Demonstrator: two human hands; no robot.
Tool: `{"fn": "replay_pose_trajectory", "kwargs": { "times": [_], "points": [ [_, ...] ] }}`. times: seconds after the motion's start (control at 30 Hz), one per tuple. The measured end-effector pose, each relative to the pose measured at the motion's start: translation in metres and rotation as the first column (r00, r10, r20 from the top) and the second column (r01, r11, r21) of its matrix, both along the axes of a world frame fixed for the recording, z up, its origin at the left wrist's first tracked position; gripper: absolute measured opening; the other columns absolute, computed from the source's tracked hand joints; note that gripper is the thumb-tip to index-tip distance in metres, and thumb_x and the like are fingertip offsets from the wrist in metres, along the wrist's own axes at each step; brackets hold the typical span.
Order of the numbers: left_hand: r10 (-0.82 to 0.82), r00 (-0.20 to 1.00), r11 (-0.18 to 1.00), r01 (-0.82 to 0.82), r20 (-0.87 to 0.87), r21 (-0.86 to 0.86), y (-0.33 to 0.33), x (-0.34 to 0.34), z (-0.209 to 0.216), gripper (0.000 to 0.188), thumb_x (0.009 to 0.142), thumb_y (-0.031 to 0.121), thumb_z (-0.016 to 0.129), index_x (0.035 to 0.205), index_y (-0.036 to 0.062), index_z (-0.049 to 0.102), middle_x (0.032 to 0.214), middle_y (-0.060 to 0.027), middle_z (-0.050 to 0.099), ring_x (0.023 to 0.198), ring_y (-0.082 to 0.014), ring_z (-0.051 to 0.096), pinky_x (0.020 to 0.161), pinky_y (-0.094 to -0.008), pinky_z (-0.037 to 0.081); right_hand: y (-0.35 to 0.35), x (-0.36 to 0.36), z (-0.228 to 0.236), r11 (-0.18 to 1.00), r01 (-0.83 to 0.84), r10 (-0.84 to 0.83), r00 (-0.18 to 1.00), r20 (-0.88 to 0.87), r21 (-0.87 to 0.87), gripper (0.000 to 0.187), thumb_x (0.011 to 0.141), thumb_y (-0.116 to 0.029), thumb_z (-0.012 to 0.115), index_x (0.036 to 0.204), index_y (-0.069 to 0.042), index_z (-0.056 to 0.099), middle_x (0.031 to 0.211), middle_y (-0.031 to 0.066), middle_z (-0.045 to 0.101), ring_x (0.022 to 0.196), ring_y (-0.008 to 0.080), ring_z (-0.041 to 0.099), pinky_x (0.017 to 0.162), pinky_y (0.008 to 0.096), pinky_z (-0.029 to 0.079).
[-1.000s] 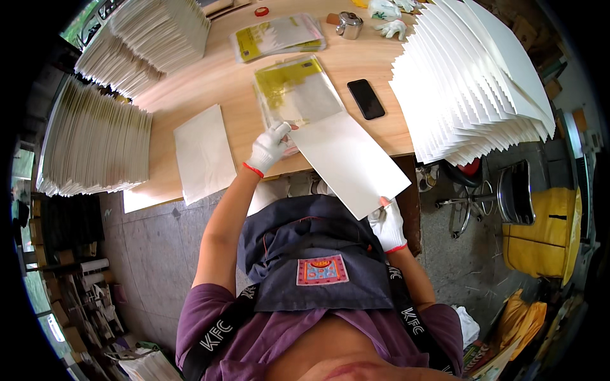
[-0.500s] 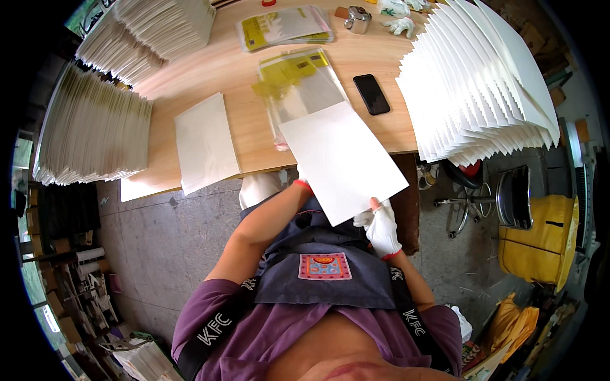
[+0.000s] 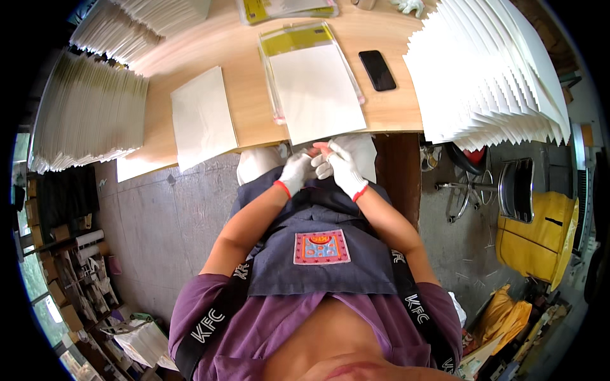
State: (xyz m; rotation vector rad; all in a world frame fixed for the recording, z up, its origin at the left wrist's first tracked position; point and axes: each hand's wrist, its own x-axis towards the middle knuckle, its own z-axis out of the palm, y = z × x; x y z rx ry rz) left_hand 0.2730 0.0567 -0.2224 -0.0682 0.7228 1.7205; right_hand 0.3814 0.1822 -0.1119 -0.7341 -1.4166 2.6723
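Both my hands wear white gloves with red cuffs and bare tips on some fingers. My left hand (image 3: 295, 173) and my right hand (image 3: 344, 169) meet over my lap, just off the table's front edge. Their fingers curl in and the bare tips come together; anything between them is too small to make out. Just beyond them, a white sheet (image 3: 318, 95) lies on a stack of clear plastic bags (image 3: 293, 43) with a yellow-green band. The sheet's near end reaches past the table edge, close to my fingertips.
Left on the table (image 3: 251, 120) lies another pale sheet (image 3: 202, 117), beyond it tall paper stacks (image 3: 89, 111). A black phone (image 3: 377, 70) sits right of the bags, beside a fanned white stack (image 3: 486, 82). More bags (image 3: 286, 9) lie farther back. A chair (image 3: 516, 189) stands at right.
The white sheet has moved from my hands onto the plastic bags and lies straighter over them. Both hands have let go of it and come together near my lap.
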Motion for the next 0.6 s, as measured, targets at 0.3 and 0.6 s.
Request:
{"fn": "replay_pose_trajectory", "kwargs": {
  "times": [0.3,0.6],
  "points": [
    [-0.117,0.905,0.871,-0.103,-0.408,-0.480,-0.034,-0.028,0.107,0.031,0.093,0.017,0.044,0.117,-0.0013,0.051,0.108,-0.0132,0.061,0.088,-0.0237,0.064,0.072,-0.0333,0.054,-0.012,-0.052,0.000,-0.071,-0.394,0.226,0.888,0.400,0.916,0.018,0.086,-0.025,0.052,0.102,-0.017,0.047,0.080,0.0087,0.067,0.072,0.0300,0.065,0.059,0.0446,0.048],
    [-0.277,0.960,0.930,0.255,-0.049,-0.266,-0.060,-0.061,0.102,0.076,0.088,0.064,0.038,0.132,0.0023,0.041,0.124,-0.0162,0.054,0.098,-0.0272,0.061,0.074,-0.0372,0.055,-0.008,-0.051,0.016,0.092,-0.256,0.179,0.955,0.237,0.962,0.012,0.086,-0.025,0.052,0.090,-0.015,0.055,0.085,0.0037,0.068,0.077,0.0253,0.065,0.064,0.0397,0.048]
  ]
}}
